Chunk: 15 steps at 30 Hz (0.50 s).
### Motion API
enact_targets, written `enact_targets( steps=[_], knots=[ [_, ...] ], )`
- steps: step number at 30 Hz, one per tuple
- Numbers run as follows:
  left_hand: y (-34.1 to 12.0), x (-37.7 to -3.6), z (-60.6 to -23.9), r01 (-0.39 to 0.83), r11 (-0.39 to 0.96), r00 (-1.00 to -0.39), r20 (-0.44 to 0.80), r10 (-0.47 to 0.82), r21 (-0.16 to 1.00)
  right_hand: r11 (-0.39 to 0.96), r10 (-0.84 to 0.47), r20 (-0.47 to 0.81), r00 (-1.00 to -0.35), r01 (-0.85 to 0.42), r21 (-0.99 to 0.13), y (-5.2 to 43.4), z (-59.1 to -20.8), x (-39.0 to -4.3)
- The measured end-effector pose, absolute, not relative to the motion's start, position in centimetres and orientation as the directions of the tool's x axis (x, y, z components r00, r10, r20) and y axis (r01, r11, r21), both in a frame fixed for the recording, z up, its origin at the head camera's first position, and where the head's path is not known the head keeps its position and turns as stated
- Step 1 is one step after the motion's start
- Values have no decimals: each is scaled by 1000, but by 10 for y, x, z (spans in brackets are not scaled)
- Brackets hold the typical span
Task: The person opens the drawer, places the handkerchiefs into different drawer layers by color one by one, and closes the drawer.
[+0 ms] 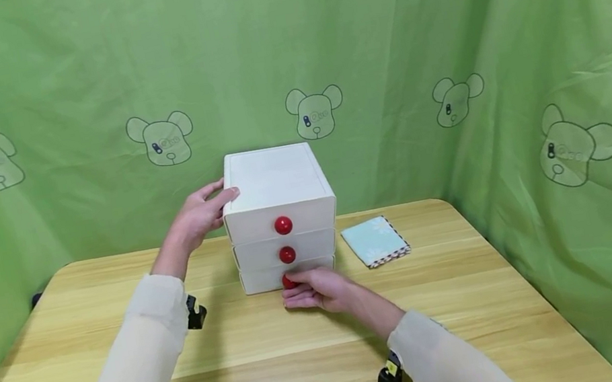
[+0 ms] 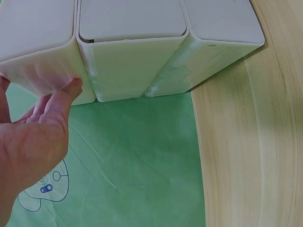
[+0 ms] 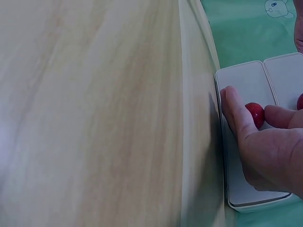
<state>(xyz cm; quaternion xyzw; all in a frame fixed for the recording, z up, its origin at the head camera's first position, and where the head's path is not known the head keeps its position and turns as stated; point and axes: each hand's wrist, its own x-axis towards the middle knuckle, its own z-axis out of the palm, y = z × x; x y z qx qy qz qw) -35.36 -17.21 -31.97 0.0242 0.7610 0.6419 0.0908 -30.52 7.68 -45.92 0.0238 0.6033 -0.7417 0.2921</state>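
Clearly, right hand [image 1: 323,289] pinches bottom red knob [image 3: 255,115]; left hand [image 1: 200,216], spread, touches cabinet [image 1: 275,176]; curtain print [image 1: 316,117] illegible.

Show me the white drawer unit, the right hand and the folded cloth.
White drawer unit [image 1: 274,175], head view: its flat top.
Right hand [image 1: 326,288], head view: near the thumb's base.
Folded cloth [image 1: 375,241], head view: its light blue face.

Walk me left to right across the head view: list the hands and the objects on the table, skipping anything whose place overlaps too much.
Left hand → white drawer unit → folded light-blue cloth.
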Motion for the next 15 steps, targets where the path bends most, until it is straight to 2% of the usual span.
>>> enact_targets(
  steps=[15],
  knots=[
    [-172,-353,-320,-72,190,-985,-100,142,979,-97,-393,-389,-833,459,-883,76,-459,-305]
  ],
)
